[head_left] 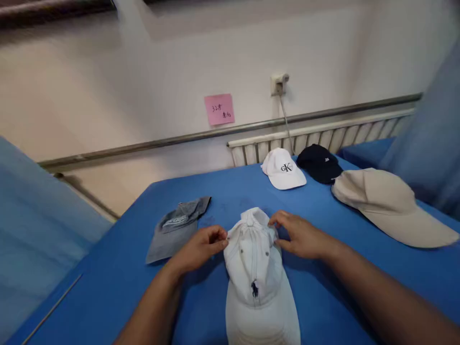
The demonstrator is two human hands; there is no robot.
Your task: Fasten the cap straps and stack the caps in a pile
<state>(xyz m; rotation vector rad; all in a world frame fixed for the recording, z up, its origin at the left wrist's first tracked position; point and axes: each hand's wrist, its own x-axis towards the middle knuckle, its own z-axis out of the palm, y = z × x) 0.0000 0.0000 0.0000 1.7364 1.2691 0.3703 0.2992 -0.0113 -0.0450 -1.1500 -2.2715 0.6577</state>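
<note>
A pale wall (161,86) is fronted by a blue-covered surface (108,287), on which several caps are laid. A beige cap (381,191) is set at the far right, and a grey cap (176,227) lies to the left. Between them, nearest the wearer, the off-white cap (251,268) is rested crown up, its brim pointed toward the wearer. It is judged light, soft and unlikely to break; the creased crown would probably be dented easily, while the brim seems stiffer. A secure hold is best taken at both lower sides of the crown, with little slipping expected from cloth. The crown's right side is met by the right hand (300,235), its thumb and fingers parted. The left side is met by the left hand (201,247), fingers curled toward the thumb; whether fabric is pinched cannot be told. A small dark emblem (255,288) is borne on the front.
</note>
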